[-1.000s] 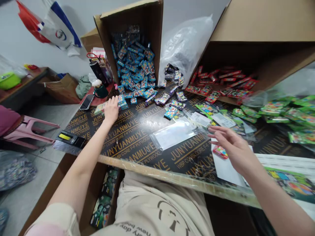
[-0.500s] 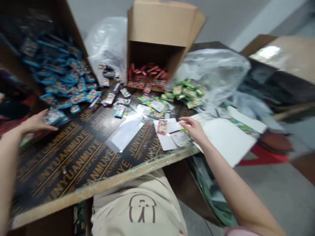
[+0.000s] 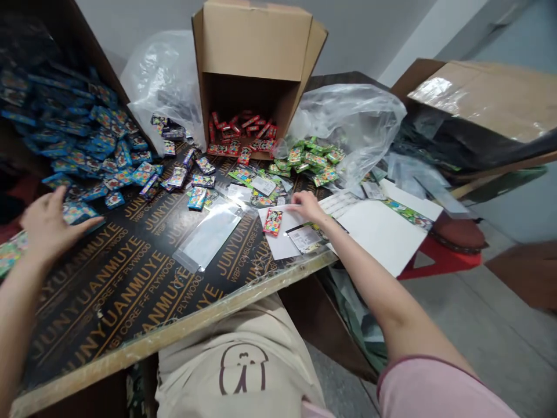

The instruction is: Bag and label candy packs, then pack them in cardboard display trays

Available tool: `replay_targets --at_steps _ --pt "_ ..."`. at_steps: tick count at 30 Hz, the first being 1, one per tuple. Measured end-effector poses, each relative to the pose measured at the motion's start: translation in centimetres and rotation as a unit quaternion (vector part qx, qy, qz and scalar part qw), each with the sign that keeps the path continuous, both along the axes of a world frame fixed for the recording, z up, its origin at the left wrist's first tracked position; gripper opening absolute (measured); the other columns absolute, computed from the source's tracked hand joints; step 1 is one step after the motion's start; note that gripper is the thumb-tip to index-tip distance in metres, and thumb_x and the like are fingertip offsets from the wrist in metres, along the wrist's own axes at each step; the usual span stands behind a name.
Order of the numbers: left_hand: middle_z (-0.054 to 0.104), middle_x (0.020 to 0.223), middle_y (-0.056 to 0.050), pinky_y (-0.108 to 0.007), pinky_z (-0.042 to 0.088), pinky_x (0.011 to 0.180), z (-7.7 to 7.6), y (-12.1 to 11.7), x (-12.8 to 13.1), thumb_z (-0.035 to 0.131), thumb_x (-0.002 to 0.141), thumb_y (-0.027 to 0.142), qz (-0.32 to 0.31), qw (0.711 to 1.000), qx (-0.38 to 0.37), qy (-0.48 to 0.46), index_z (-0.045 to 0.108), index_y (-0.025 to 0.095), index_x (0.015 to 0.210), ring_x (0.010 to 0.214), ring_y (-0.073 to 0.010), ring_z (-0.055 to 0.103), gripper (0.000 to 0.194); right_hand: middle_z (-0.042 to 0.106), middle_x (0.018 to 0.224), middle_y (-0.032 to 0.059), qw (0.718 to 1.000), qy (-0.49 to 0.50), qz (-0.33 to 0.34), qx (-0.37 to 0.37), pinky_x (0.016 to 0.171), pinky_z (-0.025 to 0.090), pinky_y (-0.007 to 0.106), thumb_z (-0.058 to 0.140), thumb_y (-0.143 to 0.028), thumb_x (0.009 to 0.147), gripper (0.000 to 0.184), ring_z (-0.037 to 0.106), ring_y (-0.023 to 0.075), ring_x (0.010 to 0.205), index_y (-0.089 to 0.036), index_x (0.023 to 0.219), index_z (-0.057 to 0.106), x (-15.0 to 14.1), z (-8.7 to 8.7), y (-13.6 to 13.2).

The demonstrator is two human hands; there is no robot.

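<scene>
At the left edge, my left hand has its thumb spread from its fingers, around the near end of a row of blue packets on the table; whether it presses them I cannot tell. My right hand is closed in a pinch at the upper edge of a white paper sheet. On that sheet lies a red packet. Right beside it is a clear bag with a printed card. A flat clear plastic sleeve rests on the table between my hands.
Blue packets spill from a box at left. Purple packets lie near a plastic bag. A cardboard box holds red packets. Green packets spill from another bag. A large white board overhangs the table's right end.
The view has swung right. My left hand's thumb has spread away from its fingers at the blue packets. My right hand went from loosely open to pinched at the white sheet's edge.
</scene>
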State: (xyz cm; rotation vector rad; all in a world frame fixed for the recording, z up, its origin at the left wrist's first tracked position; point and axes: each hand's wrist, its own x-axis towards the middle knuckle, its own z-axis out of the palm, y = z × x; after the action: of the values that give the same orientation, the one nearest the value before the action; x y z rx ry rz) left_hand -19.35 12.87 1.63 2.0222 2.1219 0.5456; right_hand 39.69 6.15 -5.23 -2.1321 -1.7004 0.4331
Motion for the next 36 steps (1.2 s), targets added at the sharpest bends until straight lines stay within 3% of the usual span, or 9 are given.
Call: replay_targets --at_steps 3,6,10,12,16,22,26,33,36 --pt "0.065 0.123 -0.005 -0.045 0.041 0.101 -0.9 -4.3 5.1 0.072 0.056 0.071 -0.030 0.982 -0.022 -0.188 0.064 0.022 0.113 0.114 -0.0312 0.057 0.075 0.061 0.076 0.0051 0.975 0.060 -0.087 0.195 0.078 0.043 0.037 0.061 -0.033 0.076 0.016 0.057 0.0229 0.081 -0.021 0.069 0.053 -1.6 2.9 -1.0" --pt "0.070 0.112 -0.013 -0.040 0.048 0.093 -1.6 -8.9 10.7 0.077 0.060 0.060 -0.078 0.880 -0.150 -0.443 0.070 0.017 0.105 0.106 -0.0280 0.063 0.062 0.066 0.095 0.0072 0.931 0.118 -0.086 0.336 0.087 0.046 0.043 0.055 -0.039 0.084 0.015 0.062 0.0255 0.096 -0.024 0.087 0.057 -5.4 6.0 -3.5" --pt "0.069 0.114 -0.017 -0.041 0.052 0.088 -1.7 -13.2 17.1 0.060 0.068 0.075 -0.104 0.695 -0.243 -0.669 0.067 0.017 0.112 0.108 -0.0295 0.065 0.074 0.071 0.104 0.0073 0.928 0.125 0.200 0.288 0.097 0.044 0.049 0.054 -0.034 0.088 0.011 0.062 0.0264 0.107 -0.028 0.083 0.062 -12.3 7.2 -7.1" --pt "0.071 0.110 -0.016 -0.038 0.055 0.083 -2.0 -14.2 19.0 0.068 0.064 0.070 -0.059 0.664 -0.246 -0.703 0.070 0.016 0.104 0.100 -0.0290 0.068 0.068 0.072 0.106 0.0056 0.893 0.113 0.368 0.233 0.096 0.046 0.050 0.054 -0.029 0.088 0.014 0.063 0.0256 0.107 -0.028 0.077 0.062 -15.0 6.2 -8.3" --pt "0.075 0.088 -0.011 -0.033 0.055 0.072 -3.2 -15.2 19.3 0.087 0.051 0.035 0.045 0.679 -0.211 -0.702 0.071 0.012 0.085 0.075 -0.0224 0.070 0.044 0.070 0.115 0.0051 0.855 0.118 0.467 0.194 0.098 0.045 0.050 0.056 -0.030 0.090 0.011 0.061 0.0250 0.112 -0.027 0.083 0.064 -17.7 3.5 -9.7" --pt "0.075 0.081 -0.009 -0.031 0.055 0.070 -3.7 -17.5 17.2 0.086 0.055 0.032 0.068 0.692 -0.165 -0.699 0.071 0.010 0.085 0.069 -0.0188 0.068 0.040 0.046 0.143 0.0156 0.903 0.323 0.225 0.170 0.110 0.028 0.058 0.060 -0.060 0.081 0.073 0.044 0.0318 0.132 -0.025 0.141 0.036 -19.7 0.9 -10.3" --pt "0.074 0.089 -0.010 -0.033 0.055 0.075 -4.4 -18.3 17.2 0.083 0.062 0.036 0.047 0.739 -0.125 -0.661 0.068 0.010 0.093 0.077 -0.0208 0.069 0.043 0.054 0.134 0.0121 0.858 0.471 0.188 0.082 0.105 0.041 0.046 0.069 -0.051 0.078 0.083 0.056 0.0254 0.119 -0.028 0.147 0.028 -21.4 0.4 -10.4" --pt "0.054 0.138 -0.010 -0.038 0.048 0.098 -5.4 -18.6 17.2 0.075 0.074 0.034 0.013 0.796 0.037 -0.604 0.023 0.029 0.148 0.115 -0.0230 0.061 0.090 0.068 0.118 0.0053 0.851 0.464 0.244 0.032 0.089 0.051 0.037 0.071 -0.037 0.078 0.046 0.065 0.0212 0.098 -0.026 0.122 0.065 -21.4 1.2 -11.1" --pt "0.061 0.129 -0.008 -0.038 0.048 0.098 -4.5 -19.0 16.9 0.078 0.070 0.033 -0.026 0.819 0.014 -0.573 0.045 0.026 0.138 0.113 -0.0243 0.062 0.076 0.073 0.107 0.0049 0.860 0.469 0.202 0.009 0.086 0.053 0.037 0.072 -0.036 0.075 0.038 0.067 0.0214 0.091 -0.024 0.111 0.072 -21.3 1.1 -11.1"
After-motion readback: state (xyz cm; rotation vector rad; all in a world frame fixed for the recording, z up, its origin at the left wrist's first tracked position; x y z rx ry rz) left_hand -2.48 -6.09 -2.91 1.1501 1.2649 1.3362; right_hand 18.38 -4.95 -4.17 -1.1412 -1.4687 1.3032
